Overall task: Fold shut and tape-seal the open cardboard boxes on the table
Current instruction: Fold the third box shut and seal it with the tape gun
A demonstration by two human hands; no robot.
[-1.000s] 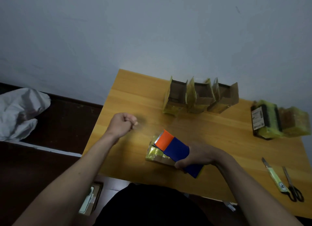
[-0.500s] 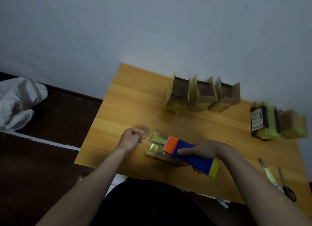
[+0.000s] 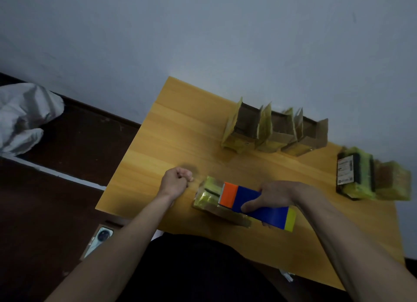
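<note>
Three open cardboard boxes (image 3: 274, 130) wait at the table's (image 3: 158, 148) far edge, light and easily crushed, best held by their side walls, while the right hand (image 3: 274, 195) grips a blue carton (image 3: 257, 206) over the near-edge box (image 3: 214, 200) and the left hand (image 3: 176, 182) is fisted, empty.

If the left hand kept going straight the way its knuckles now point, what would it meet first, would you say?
Most likely the near cardboard box: the left hand, a closed fist, points rightward at its yellow-taped end. Depth is hard to judge here.
</note>
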